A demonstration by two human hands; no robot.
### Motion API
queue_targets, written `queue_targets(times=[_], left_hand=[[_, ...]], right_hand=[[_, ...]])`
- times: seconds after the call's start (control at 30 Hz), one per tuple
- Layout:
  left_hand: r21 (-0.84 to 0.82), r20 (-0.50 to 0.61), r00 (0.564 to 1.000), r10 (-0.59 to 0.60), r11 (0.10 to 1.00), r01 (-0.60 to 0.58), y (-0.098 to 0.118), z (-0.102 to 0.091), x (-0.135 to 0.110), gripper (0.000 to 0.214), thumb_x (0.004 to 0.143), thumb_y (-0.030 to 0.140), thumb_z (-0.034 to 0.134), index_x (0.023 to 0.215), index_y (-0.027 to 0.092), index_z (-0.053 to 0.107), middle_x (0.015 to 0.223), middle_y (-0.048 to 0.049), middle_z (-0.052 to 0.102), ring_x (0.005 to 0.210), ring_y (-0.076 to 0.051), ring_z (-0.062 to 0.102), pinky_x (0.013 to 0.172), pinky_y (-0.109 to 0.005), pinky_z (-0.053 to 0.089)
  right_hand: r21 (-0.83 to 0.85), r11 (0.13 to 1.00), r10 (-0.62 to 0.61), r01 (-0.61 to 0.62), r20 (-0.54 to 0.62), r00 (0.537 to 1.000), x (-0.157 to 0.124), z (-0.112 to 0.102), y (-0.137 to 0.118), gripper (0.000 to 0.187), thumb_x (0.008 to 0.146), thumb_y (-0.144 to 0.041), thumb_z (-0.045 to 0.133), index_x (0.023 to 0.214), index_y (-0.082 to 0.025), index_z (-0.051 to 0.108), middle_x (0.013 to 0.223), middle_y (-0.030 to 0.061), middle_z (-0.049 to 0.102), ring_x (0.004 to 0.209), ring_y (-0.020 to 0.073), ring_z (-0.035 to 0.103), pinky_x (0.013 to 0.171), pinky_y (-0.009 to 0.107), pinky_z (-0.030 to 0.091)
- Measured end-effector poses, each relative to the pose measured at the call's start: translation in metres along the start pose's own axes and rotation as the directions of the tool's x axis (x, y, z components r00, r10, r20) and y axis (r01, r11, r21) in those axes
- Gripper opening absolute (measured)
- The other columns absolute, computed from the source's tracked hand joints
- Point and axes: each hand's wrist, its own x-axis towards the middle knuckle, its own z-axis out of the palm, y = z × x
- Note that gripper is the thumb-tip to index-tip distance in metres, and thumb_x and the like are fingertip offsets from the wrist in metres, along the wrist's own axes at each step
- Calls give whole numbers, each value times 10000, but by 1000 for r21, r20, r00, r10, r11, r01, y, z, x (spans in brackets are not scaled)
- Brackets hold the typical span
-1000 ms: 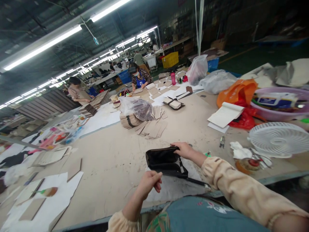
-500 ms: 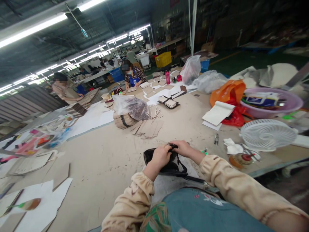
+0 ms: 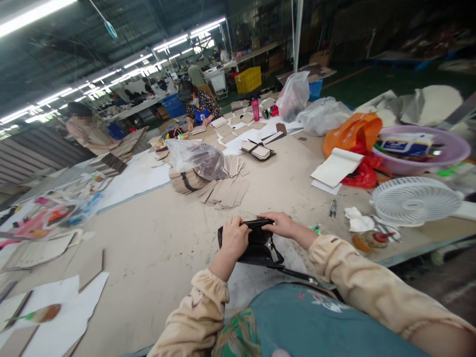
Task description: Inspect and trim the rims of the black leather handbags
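A black bag [image 3: 256,254] with a strap rests at the near edge of the table, its mouth spread and the dark inside showing. My left hand [image 3: 234,238] grips the bag's upper rim on the left, fingers closed over the edge. On the right part of the same rim, my right hand [image 3: 280,224] pinches the edge, thumb on the inner side. The black strap [image 3: 297,275] trails toward my apron, a metal clasp near its end. White sheet material [image 3: 245,285] lies under the bag.
Beyond the bag lie fanned beige panels [image 3: 227,192] and a banded stack [image 3: 188,181] under a plastic bag. On the right are nippers [image 3: 332,208], a white fan [image 3: 416,201], a glue bottle [image 3: 372,240] and a purple basin [image 3: 451,148]. Two people work across the table.
My left hand has shifted left along the rim, and the bag's mouth shows wider. The right hand stays on its side of the rim. My view has turned slightly.
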Motion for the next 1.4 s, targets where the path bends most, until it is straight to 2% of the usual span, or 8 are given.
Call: queue_targets(times=[0.13,0.23,0.43,0.53,0.9,1.03,1.23,1.4], left_hand=[[-79,-42,999,9,997,-13,-5,5,2,201,820,302,506,762,180,655,1062,-90,502,985,-230,442,829,-384,381],[-130,18,999,43,991,-40,-7,7,6,180,831,264,493,807,178,649,1019,-81,533,950,-202,473,883,-385,367],[-174,117,992,55,984,-34,-8,4,11,199,870,236,428,833,182,615,902,-46,591,875,-160,530,1031,-456,211],[-179,122,990,63,983,-41,-8,4,12,198,873,230,420,816,176,602,871,-40,597,882,-160,537,1040,-453,190],[-179,86,996,39,984,-23,-10,11,20,219,884,231,398,790,154,580,838,-54,595,849,-156,541,1018,-414,238],[-232,68,995,67,971,-50,-13,11,21,203,875,233,416,799,173,594,854,-41,609,869,-155,548,1023,-435,233],[-343,24,993,113,934,-98,-20,8,22,159,841,258,482,788,198,618,1013,-35,620,949,-164,554,1044,-489,200],[-384,27,992,125,917,-105,-23,9,23,156,840,247,478,790,196,616,1058,-38,622,976,-165,554,1047,-492,201]], right_hand=[[41,999,-24,23,24,999,3,-2,0,375,767,-364,586,1103,-200,618,1080,60,649,1000,187,580,905,332,430],[60,997,-44,42,39,998,4,-3,1,331,784,-390,565,1050,-209,645,1021,47,668,959,182,591,879,320,443],[56,995,-80,81,-14,997,3,-3,-3,297,818,-421,514,985,-224,662,985,35,670,954,176,587,887,310,438],[47,995,-84,86,-50,995,2,-2,-4,293,837,-404,484,983,-221,660,994,38,668,962,172,586,906,303,428],[-5,992,-129,129,0,992,8,-4,0,331,858,-387,441,1034,-187,638,989,69,664,946,173,588,872,307,453],[-31,987,-160,158,-83,984,6,-3,3,357,827,-362,513,1133,-194,588,1076,77,636,1008,181,567,909,323,438],[119,981,-127,154,-202,971,11,-3,9,267,780,-360,597,994,-213,660,945,62,675,876,175,621,800,315,507],[49,970,-218,237,-250,943,10,-5,5,189,816,-307,565,951,-236,677,885,49,688,822,159,633,772,303,523]])
